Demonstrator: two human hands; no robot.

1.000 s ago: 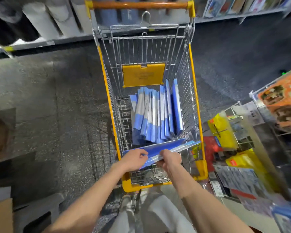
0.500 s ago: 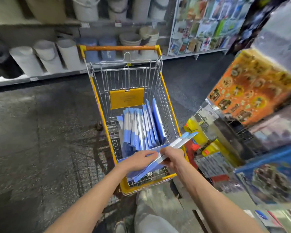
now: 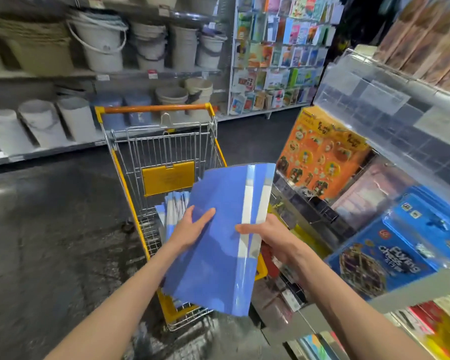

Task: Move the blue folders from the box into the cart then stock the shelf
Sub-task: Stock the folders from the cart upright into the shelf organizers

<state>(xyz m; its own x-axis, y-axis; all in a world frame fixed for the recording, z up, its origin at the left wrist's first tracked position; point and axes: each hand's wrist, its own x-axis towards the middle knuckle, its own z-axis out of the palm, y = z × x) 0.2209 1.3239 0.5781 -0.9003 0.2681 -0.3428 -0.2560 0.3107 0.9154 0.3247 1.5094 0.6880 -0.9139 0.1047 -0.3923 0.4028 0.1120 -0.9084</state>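
Blue folders (image 3: 174,207) upright in the cart (image 3: 164,149); folder bundle (image 3: 218,245) above, gripped by left hand (image 3: 190,229) and right hand (image 3: 270,236).

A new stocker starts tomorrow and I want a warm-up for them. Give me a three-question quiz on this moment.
1. True or false: the left hand holds nothing.
2. What holds the raised blue folders? A) the left hand only B) the right hand only C) both hands
3. Fill in: more folders stand on edge inside the yellow wire ___.
Key: 1 false; 2 C; 3 cart.
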